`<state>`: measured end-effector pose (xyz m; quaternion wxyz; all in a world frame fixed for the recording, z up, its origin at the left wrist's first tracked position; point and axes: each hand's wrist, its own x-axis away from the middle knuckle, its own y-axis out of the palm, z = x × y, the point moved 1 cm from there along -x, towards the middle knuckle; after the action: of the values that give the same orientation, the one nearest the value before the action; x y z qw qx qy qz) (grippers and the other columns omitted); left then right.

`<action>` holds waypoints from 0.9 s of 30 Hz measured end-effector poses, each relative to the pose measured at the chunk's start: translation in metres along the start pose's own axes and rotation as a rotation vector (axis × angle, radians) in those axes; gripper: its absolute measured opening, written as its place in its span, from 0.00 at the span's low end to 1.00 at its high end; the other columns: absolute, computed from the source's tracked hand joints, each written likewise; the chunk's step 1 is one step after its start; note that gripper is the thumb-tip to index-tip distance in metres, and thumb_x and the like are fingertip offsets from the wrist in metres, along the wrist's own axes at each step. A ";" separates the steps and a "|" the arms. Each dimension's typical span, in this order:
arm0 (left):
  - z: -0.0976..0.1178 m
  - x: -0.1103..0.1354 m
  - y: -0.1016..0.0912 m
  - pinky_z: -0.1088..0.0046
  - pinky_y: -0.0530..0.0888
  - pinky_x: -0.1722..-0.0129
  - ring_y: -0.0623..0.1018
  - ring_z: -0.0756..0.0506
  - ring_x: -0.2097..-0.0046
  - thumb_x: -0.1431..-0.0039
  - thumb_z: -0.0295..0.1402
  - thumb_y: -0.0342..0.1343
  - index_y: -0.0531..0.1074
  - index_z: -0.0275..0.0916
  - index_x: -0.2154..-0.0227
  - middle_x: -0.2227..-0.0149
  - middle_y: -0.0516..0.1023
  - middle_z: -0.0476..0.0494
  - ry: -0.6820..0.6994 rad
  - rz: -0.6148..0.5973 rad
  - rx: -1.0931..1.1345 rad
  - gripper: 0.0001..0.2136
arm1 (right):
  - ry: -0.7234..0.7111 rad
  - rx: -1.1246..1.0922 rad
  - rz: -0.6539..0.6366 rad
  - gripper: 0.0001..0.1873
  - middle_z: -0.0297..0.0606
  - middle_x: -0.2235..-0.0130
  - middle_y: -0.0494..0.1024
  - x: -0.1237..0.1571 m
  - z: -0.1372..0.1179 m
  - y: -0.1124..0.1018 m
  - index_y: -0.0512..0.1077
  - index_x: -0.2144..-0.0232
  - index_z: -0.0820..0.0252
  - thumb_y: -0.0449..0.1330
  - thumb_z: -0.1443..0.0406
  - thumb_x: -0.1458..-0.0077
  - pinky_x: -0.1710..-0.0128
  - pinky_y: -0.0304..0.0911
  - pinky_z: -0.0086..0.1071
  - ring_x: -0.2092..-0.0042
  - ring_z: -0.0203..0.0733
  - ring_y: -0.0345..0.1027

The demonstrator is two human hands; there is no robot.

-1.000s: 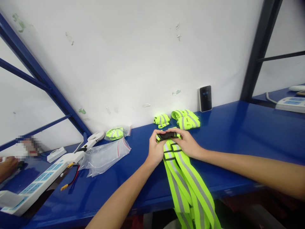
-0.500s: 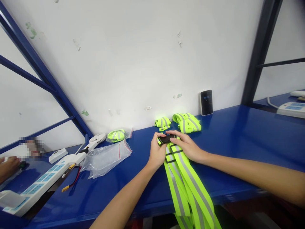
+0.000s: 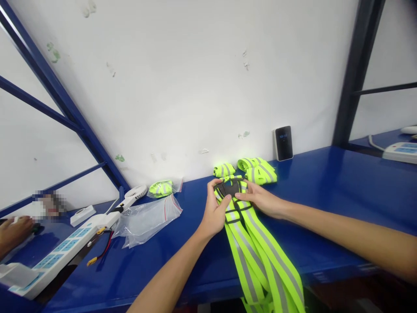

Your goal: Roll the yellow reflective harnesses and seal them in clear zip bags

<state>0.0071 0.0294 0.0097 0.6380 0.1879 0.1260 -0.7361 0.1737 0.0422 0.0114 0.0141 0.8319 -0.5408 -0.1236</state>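
Between my two hands is the top of a neon yellow reflective strap vest (image 3: 257,243), with grey stripes, black slider buckles and a dark patch where the straps meet. My left hand (image 3: 215,213) grips the left side of that patch, thumb on top. On the right side, my right hand (image 3: 260,199) pinches it with the thumb in front and the fingers behind. The long straps run down over the table's front edge and out of view at the bottom. Just beyond my hands lie a small rolled reflective bundle (image 3: 224,169) and a larger folded one (image 3: 259,170).
Left of my hands are a clear zip bag (image 3: 148,221), a bagged reflective bundle (image 3: 161,188), a small white fan (image 3: 136,191) and a long power strip (image 3: 61,248). A black-faced device (image 3: 283,143) leans by the wall. Another person's hand (image 3: 14,234) is at far left.
My hands have spread the strap junction so its dark patch now faces up. My left thumb has come on top of it, and my right hand has shifted slightly right.
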 end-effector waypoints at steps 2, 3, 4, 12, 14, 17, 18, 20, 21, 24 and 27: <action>0.000 -0.004 -0.001 0.62 0.73 0.53 0.78 0.42 0.56 0.52 0.32 0.65 0.56 0.45 0.44 0.56 0.76 0.43 -0.092 0.037 0.131 0.34 | -0.050 0.020 -0.027 0.25 0.37 0.61 0.80 0.000 -0.006 0.003 0.68 0.49 0.57 0.65 0.60 0.49 0.54 0.69 0.42 0.60 0.46 0.74; -0.001 -0.006 -0.002 0.62 0.74 0.55 0.79 0.42 0.58 0.54 0.32 0.67 0.57 0.44 0.44 0.57 0.78 0.43 -0.140 0.050 0.174 0.35 | -0.076 0.047 -0.006 0.21 0.37 0.62 0.80 0.000 -0.008 0.004 0.71 0.53 0.57 0.65 0.60 0.49 0.54 0.69 0.42 0.59 0.46 0.74; -0.001 -0.008 -0.004 0.62 0.75 0.56 0.80 0.42 0.60 0.55 0.32 0.68 0.60 0.42 0.46 0.58 0.78 0.42 -0.178 0.059 0.196 0.33 | -0.089 0.075 0.033 0.18 0.36 0.62 0.80 0.000 -0.008 0.005 0.72 0.55 0.56 0.64 0.59 0.49 0.55 0.69 0.42 0.59 0.47 0.74; 0.000 -0.014 -0.013 0.63 0.75 0.55 0.81 0.42 0.60 0.58 0.35 0.69 0.73 0.37 0.57 0.57 0.80 0.39 -0.167 0.059 0.209 0.23 | -0.017 0.015 0.249 0.22 0.30 0.73 0.74 0.001 -0.004 0.000 0.66 0.54 0.53 0.63 0.53 0.49 0.74 0.65 0.31 0.73 0.39 0.69; 0.000 -0.013 -0.012 0.62 0.74 0.54 0.81 0.42 0.60 0.57 0.35 0.69 0.73 0.37 0.57 0.57 0.80 0.39 -0.167 0.065 0.214 0.22 | -0.094 0.039 0.261 0.20 0.24 0.80 0.66 0.002 -0.008 0.001 0.67 0.62 0.55 0.66 0.52 0.52 0.79 0.57 0.27 0.79 0.33 0.60; 0.002 -0.012 -0.010 0.63 0.74 0.54 0.80 0.42 0.58 0.56 0.34 0.68 0.72 0.37 0.57 0.56 0.80 0.39 -0.140 0.075 0.201 0.21 | -0.136 0.046 0.310 0.22 0.24 0.80 0.65 0.002 -0.014 0.001 0.65 0.72 0.58 0.70 0.52 0.59 0.78 0.56 0.26 0.78 0.30 0.57; 0.002 -0.011 -0.009 0.64 0.74 0.55 0.80 0.42 0.58 0.55 0.34 0.68 0.72 0.37 0.57 0.56 0.80 0.39 -0.126 0.075 0.188 0.21 | -0.130 0.036 0.335 0.23 0.26 0.78 0.68 0.001 -0.014 0.001 0.65 0.73 0.58 0.71 0.52 0.62 0.77 0.58 0.26 0.77 0.31 0.60; 0.003 -0.011 -0.008 0.66 0.74 0.56 0.80 0.42 0.58 0.55 0.33 0.68 0.72 0.36 0.57 0.56 0.80 0.39 -0.094 0.078 0.152 0.20 | -0.096 0.002 0.382 0.24 0.29 0.73 0.71 0.000 -0.013 -0.001 0.67 0.71 0.59 0.73 0.54 0.65 0.76 0.60 0.27 0.75 0.32 0.64; 0.002 -0.010 -0.008 0.66 0.74 0.56 0.80 0.43 0.58 0.54 0.33 0.68 0.72 0.36 0.57 0.57 0.80 0.40 -0.079 0.082 0.132 0.20 | -0.073 -0.019 0.395 0.24 0.30 0.72 0.72 0.000 -0.012 -0.001 0.67 0.71 0.59 0.73 0.54 0.65 0.76 0.61 0.28 0.75 0.33 0.64; -0.001 -0.011 -0.008 0.66 0.73 0.54 0.79 0.43 0.58 0.53 0.34 0.67 0.72 0.36 0.58 0.58 0.80 0.41 -0.045 0.081 0.107 0.19 | -0.040 -0.035 0.395 0.22 0.30 0.75 0.72 0.000 -0.009 -0.002 0.71 0.71 0.60 0.73 0.55 0.65 0.76 0.61 0.29 0.77 0.32 0.62; -0.007 -0.012 -0.009 0.65 0.72 0.53 0.79 0.42 0.56 0.52 0.36 0.66 0.71 0.37 0.57 0.57 0.80 0.40 -0.042 0.033 0.137 0.19 | -0.080 0.022 0.399 0.20 0.29 0.78 0.70 0.001 -0.010 -0.002 0.74 0.72 0.61 0.73 0.55 0.65 0.75 0.60 0.30 0.77 0.33 0.60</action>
<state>0.0009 0.0444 0.0083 0.6382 0.2177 0.0588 -0.7361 0.1783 0.0408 0.0207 0.0076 0.7029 -0.6963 -0.1453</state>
